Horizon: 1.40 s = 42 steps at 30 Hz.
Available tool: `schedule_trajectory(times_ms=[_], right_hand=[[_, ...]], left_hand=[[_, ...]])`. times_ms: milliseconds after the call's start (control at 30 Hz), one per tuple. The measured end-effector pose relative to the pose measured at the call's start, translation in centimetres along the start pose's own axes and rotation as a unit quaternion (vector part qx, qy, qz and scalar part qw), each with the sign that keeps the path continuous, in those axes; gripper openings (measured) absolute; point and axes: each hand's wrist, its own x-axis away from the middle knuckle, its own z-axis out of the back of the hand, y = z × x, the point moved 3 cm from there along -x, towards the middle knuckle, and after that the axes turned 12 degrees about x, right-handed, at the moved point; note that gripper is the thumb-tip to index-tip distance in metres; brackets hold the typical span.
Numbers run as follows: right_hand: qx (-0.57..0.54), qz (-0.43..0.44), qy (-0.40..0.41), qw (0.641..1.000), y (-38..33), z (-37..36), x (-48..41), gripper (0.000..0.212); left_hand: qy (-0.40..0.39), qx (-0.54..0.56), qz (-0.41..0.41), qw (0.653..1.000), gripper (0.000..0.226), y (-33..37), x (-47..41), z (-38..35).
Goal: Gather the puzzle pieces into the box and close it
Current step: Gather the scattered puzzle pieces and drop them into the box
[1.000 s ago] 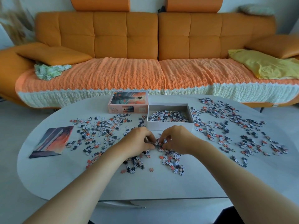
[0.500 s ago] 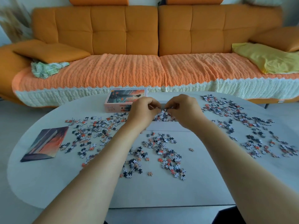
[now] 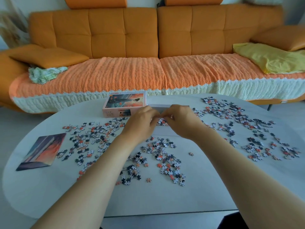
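Note:
The open white box point(image 3: 162, 132) stands mid-table, mostly hidden behind my hands. Above it, my left hand point(image 3: 140, 124) and my right hand point(image 3: 181, 123) meet fingertip to fingertip, pinched around a small bunch of puzzle pieces. A few pieces inside the box point(image 3: 162, 121) show between my fingers. Loose pieces lie scattered in a left patch point(image 3: 92, 138), a near middle patch point(image 3: 165, 157) and a wide right patch point(image 3: 234, 123). The pink printed lid point(image 3: 125, 103) sits just left of the box.
A reference picture card point(image 3: 42, 151) lies flat near the left edge of the white oval table point(image 3: 148, 200). Behind the table stands an orange sofa point(image 3: 158, 75) with a knitted cover, cushions and a yellow cloth point(image 3: 270, 60).
Both hands lifted a bunch of pieces from the near middle patch and carried it away from me to above the box. The view has tilted slightly.

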Motion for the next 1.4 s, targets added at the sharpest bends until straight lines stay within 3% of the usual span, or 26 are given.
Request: schedule_trajectory(times_ms=[100,233,333,433,567,667,700,800,833,900,1033,1133,1300,1400], right_hand=[[0.032,0.047,-0.077,0.995,-1.6,-0.3,1.2,0.024],[0.088,0.034,-0.204,0.974,-2.3,-2.6,3.2,0.029],[0.095,0.023,-0.238,0.966,-2.4,-3.8,4.4,0.041],[0.111,0.039,-0.260,0.958,-2.7,-4.2,5.0,0.050],[0.046,-0.012,-0.263,0.964,-2.5,-2.3,5.5,0.037],[0.014,-0.027,-0.255,0.966,-1.8,-0.1,6.1,0.030],[0.030,-0.036,-0.266,0.963,-1.3,0.3,6.4,0.039],[0.129,-0.081,-0.360,0.921,-0.1,0.6,7.7,0.105],[0.147,-0.087,-0.383,0.908,-0.2,0.4,8.2,0.118],[0.144,-0.094,-0.389,0.905,-0.5,-0.3,8.5,0.125],[0.086,-0.112,-0.344,0.928,-1.9,-1.7,7.8,0.108],[0.075,-0.113,-0.317,0.939,-2.8,-2.0,7.2,0.088],[0.093,-0.107,-0.311,0.940,-3.5,-2.4,6.8,0.087],[0.062,-0.109,-0.284,0.951,-3.8,-2.9,6.2,0.061]], left_hand=[[-0.010,0.009,0.002,1.000,0.012,0.0,1.7,0.8],[-0.111,0.007,0.066,0.992,0.024,-0.7,4.4,0.6],[-0.189,0.000,0.099,0.977,0.050,-0.5,6.4,0.0],[-0.218,0.011,0.069,0.973,0.050,0.3,7.3,-0.2],[-0.224,0.046,0.100,0.968,0.049,1.3,7.9,0.4],[-0.252,0.017,0.107,0.962,0.073,1.0,8.3,1.4],[-0.270,-0.012,0.108,0.957,0.085,0.8,8.4,1.6],[-0.325,-0.083,0.134,0.932,0.118,0.3,9.4,1.9],[-0.337,-0.090,0.142,0.926,0.123,0.2,9.7,1.8],[-0.341,-0.071,0.151,0.925,0.122,0.2,9.8,1.6],[-0.305,-0.007,0.148,0.941,0.105,0.4,9.2,1.2],[-0.282,-0.016,0.134,0.950,0.097,0.5,8.7,0.7],[-0.266,-0.020,0.130,0.955,0.082,0.3,7.9,-0.1],[-0.236,-0.003,0.124,0.964,0.062,0.4,7.5,-0.2]])
